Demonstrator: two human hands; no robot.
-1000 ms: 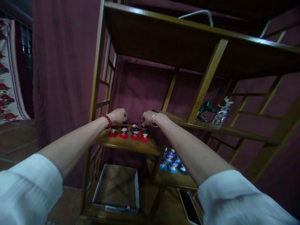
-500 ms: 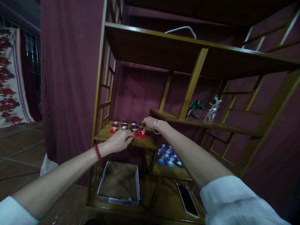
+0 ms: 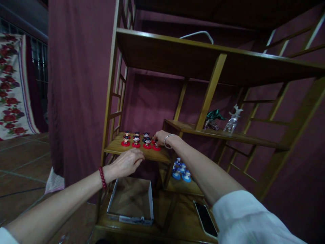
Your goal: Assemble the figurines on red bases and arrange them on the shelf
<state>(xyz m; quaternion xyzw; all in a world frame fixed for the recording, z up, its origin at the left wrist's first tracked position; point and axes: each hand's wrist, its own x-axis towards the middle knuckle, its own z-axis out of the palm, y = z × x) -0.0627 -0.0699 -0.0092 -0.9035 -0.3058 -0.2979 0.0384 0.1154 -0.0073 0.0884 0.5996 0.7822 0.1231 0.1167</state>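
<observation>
Small figurines with black headdresses and red round bases stand in two rows on the left wooden shelf. My right hand, with a silver bangle at the wrist, reaches to the right end of the rows. Its fingers are closed on a figurine there, partly covering it; another behind is mostly hidden. My left hand, wearing a red bead bracelet, hovers in front of the shelf edge, below the front row. Its fingers are loosely bent, the thumb a little apart, and nothing shows in it. The nearest front-row figurine is just above it.
Below stand an open cardboard box and a phone. Blue-based figurines occupy the lower right compartment. A clear glass ornament and a dark green ornament sit on the right shelf. Wooden posts divide the shelving.
My left hand has drawn down and slightly back from the front row, uncovering more figurine bases. My right hand stays at the right-end figurines. The view has shifted slightly.
</observation>
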